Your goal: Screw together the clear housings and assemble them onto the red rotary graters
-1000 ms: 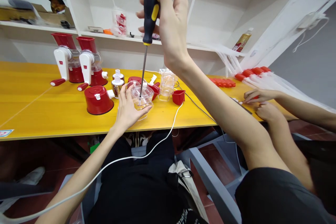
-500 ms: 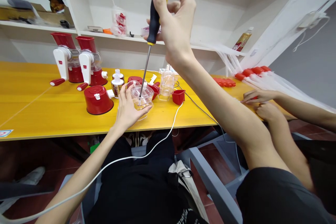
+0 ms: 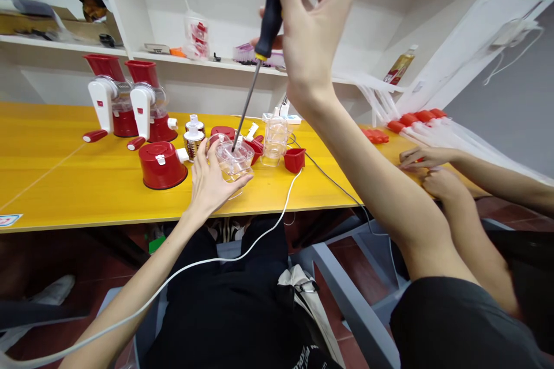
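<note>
My right hand (image 3: 318, 17) is raised high, its fingers wrapped round the dark handle of a screwdriver (image 3: 270, 17). The shaft slants down to the left, and its tip appears over a clear plastic housing (image 3: 237, 162); whether it touches cannot be made out. My left hand (image 3: 210, 181) grips that housing from the left side, thumb at the front, on the yellow table. Just left of this hand stand metal grater drums (image 3: 193, 143) and a red base (image 3: 161, 166). A second clear housing (image 3: 275, 141) is upright to the right, beside a small red hopper (image 3: 295, 159).
Two assembled rotary graters (image 3: 145, 104) stand at the left rear of the yellow table (image 3: 86, 196). A white cable (image 3: 259, 236) crosses before me. At right, a co-worker's hands (image 3: 433, 164) rest near red parts (image 3: 415, 118) with clear wrapping. Shelves rise behind.
My right hand and the screwdriver have moved up and to the right, with the shaft tilting more. The tip has risen slightly. My left hand and the clear housing stay nearly still.
</note>
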{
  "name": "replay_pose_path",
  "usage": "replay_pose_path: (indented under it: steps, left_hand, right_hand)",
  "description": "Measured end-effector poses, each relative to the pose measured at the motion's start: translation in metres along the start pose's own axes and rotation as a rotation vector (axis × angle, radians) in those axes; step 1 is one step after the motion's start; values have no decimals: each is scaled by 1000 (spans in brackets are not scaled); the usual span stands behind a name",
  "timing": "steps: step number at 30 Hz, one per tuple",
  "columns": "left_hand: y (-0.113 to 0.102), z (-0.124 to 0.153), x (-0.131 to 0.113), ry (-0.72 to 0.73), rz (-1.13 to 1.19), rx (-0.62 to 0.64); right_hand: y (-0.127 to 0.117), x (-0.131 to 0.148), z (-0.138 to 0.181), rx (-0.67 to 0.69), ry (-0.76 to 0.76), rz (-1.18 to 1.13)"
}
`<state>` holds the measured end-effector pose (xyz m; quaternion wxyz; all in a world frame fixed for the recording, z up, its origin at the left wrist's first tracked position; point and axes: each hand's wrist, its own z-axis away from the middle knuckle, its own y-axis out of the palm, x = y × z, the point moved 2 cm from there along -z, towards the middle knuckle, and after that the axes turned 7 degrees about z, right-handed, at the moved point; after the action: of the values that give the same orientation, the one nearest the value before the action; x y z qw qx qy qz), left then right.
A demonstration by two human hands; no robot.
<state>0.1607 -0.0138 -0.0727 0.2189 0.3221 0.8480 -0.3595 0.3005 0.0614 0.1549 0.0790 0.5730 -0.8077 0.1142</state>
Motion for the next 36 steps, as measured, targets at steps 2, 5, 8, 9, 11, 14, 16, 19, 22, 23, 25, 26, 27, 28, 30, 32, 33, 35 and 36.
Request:
replay_pose_path:
  steps: [2, 5, 8, 9, 11, 14, 16, 19, 22, 23, 25, 26, 27, 28, 30, 32, 33, 35, 36]
  left_hand:
    - [-3, 0, -3, -4, -17, 26]
    - [-11, -2, -3, 10, -34, 60]
    - [-24, -7, -1, 4, -68, 70]
    - [-28, -9, -1, -5, -79, 78]
    - [-37, -12, -1, -34, -92, 100]
    - [-51, -15, -1, -69, -105, 120]
    - [-58, -18, 0, -64, -130, 83]
    - [-66, -22, 5, 20, -118, -30]
    - [-63, -26, 12, 121, 29, 47]
    - [-60, -27, 14, 118, 84, 110]
    - [-55, -27, 16, 66, 159, 190]
    - [-52, -26, 17, 39, 176, 194]
    - [-50, -26, 16, 21, 182, 183]
    - [-48, -25, 15, 15, 183, 167]
    - [-45, -24, 14, 18, 184, 154]
    - [-41, -22, 14, 28, 183, 147]
    - [-40, -22, 14, 31, 180, 140]
    - [-37, -21, 17, 28, 170, 122]
    - [-35, -21, 17, 21, 166, 112]
  right_hand:
    - [-14, -1, 1, -226, -40, -124]
    - [-42, 6, 16, -343, -103, -224]
    - [-68, 12, 34, -427, -99, -273]
    - [-71, 11, 37, -423, -91, -278]
    - [-68, 5, 38, -398, -77, -287]
    - [-53, -5, 32, -369, -57, -268]
    - [-43, -4, 29, -312, -29, -201]
    - [-33, 9, 30, -269, -23, -138]
    - [-27, 24, 32, -230, -54, -124]
    - [-24, 27, 32, -217, -64, -106]
    - [-19, 31, 32, -180, -66, -42]
    - [-17, 32, 31, -163, -61, -15]
    - [-15, 32, 31, -147, -55, -1]
    - [-13, 32, 31, -128, -51, 2]
    - [-11, 31, 30, -96, -55, -9]
    - [-11, 29, 28, -76, -64, 4]
    - [-10, 29, 26, -62, -67, 25]
    - [-8, 28, 22, -33, -75, 63]
    - [-7, 28, 20, -18, -81, 68]
